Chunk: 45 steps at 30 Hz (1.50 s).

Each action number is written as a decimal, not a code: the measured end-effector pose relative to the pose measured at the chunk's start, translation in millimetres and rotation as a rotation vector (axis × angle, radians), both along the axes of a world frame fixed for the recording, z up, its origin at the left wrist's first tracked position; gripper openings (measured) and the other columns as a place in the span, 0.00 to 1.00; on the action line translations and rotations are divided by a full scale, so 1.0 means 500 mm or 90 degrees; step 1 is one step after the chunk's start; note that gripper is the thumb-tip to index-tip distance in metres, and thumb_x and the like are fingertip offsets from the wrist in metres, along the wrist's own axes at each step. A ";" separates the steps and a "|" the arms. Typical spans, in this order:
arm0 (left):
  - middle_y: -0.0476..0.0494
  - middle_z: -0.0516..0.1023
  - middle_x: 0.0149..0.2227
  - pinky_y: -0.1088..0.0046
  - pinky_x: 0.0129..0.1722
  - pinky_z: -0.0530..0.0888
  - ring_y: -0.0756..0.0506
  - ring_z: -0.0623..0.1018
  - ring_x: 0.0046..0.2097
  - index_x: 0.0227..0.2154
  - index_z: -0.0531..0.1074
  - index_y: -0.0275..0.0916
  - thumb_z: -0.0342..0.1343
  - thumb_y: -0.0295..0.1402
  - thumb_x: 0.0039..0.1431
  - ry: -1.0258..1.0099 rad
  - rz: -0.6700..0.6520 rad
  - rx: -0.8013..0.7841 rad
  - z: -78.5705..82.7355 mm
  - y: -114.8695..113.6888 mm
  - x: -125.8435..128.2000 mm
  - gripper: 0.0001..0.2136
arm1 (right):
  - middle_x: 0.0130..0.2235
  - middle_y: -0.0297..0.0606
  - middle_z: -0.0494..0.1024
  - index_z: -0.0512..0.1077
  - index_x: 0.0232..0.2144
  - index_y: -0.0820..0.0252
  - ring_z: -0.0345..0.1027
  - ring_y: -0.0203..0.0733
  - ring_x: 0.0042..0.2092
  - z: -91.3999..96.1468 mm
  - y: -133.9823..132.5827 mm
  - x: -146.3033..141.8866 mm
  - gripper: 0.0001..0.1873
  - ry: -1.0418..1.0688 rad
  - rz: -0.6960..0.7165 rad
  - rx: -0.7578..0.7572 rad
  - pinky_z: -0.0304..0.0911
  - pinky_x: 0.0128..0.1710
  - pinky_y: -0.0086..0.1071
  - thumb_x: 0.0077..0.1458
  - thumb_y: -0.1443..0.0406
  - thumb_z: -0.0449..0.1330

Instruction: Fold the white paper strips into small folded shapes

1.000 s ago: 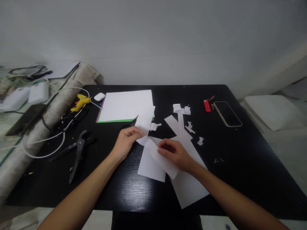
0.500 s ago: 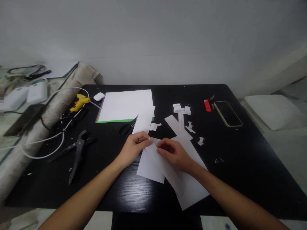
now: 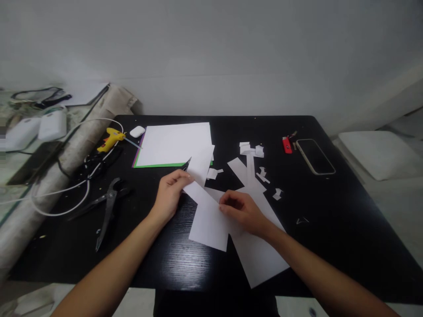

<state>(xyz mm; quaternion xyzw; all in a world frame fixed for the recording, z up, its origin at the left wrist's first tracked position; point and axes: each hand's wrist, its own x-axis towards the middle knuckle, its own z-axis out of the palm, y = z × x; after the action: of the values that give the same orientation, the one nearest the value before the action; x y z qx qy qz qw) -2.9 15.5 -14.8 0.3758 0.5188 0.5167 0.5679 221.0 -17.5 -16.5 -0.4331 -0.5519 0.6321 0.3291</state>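
A white paper piece (image 3: 208,215) lies on the black table (image 3: 330,211) between my hands. My left hand (image 3: 170,193) pinches its upper left end, fingers closed on the paper. My right hand (image 3: 241,211) presses and pinches the same piece near its middle right. Under my right hand lies a larger white cut sheet (image 3: 259,257). Black scissors (image 3: 183,169) sit just beyond my left hand, partly hidden by paper.
A stack of white and coloured sheets (image 3: 175,145) lies at the back. Small paper scraps (image 3: 261,174), a red lighter (image 3: 286,145) and a phone (image 3: 315,156) are to the right. A yellow glue gun (image 3: 110,139), pliers (image 3: 107,207), cables and a white earbud case (image 3: 137,131) are on the left.
My left hand slid back up and left along the paper piece, which now lies flatter and stretched out. My right hand stayed almost in place.
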 end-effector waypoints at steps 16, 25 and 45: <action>0.54 0.64 0.20 0.77 0.23 0.60 0.53 0.63 0.24 0.16 0.70 0.35 0.61 0.24 0.41 -0.137 0.302 0.068 0.020 0.052 -0.051 0.06 | 0.24 0.32 0.72 0.72 0.25 0.60 0.67 0.38 0.27 0.002 -0.002 0.003 0.03 0.060 0.012 -0.031 0.63 0.31 0.33 0.49 0.67 0.62; 0.53 0.68 0.22 0.80 0.24 0.65 0.54 0.67 0.25 0.19 0.71 0.34 0.63 0.24 0.42 -0.173 0.264 0.045 0.023 0.053 -0.044 0.06 | 0.21 0.28 0.62 0.66 0.21 0.58 0.55 0.34 0.24 -0.006 -0.002 0.012 0.06 0.072 -0.058 0.020 0.50 0.25 0.31 0.48 0.67 0.58; 0.50 0.78 0.26 0.77 0.29 0.71 0.51 0.75 0.27 0.29 0.77 0.37 0.71 0.33 0.51 -0.053 -0.177 -0.038 -0.001 -0.022 0.017 0.09 | 0.31 0.35 0.78 0.78 0.33 0.58 0.69 0.39 0.32 -0.016 -0.010 -0.004 0.09 -0.095 -0.045 0.123 0.64 0.33 0.33 0.61 0.59 0.63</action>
<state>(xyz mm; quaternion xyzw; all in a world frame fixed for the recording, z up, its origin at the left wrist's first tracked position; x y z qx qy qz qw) 5.7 4.7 -15.2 0.4055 0.4530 0.4327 0.6657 219.0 -22.2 -24.2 -0.4644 -0.6175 0.5299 0.3497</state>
